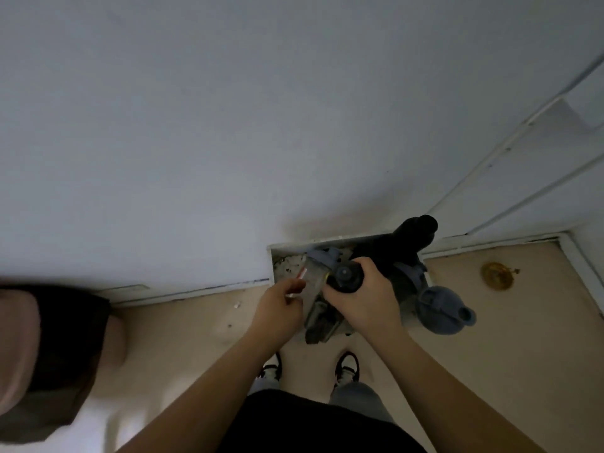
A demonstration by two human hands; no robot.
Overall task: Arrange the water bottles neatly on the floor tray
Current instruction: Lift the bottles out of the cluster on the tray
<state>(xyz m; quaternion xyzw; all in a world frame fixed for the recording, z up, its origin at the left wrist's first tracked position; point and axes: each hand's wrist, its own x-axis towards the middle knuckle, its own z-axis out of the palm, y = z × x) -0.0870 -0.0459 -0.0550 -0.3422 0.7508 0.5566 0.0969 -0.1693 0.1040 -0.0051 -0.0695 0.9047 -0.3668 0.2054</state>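
Head view | right hand grips dark bottle over floor tray | left hand pinches a small thing, unclear | grey-lid bottle stands at the tray's right edge | sorting half done, more to place

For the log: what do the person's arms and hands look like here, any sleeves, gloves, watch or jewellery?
Both forearms are bare up to the bottom edge of the picture, so no sleeves show. The left hand and right hand are ungloved. No watch, bracelet or ring is visible on either wrist or on the fingers, though the picture is dim and slightly blurred, so something small could be missed.
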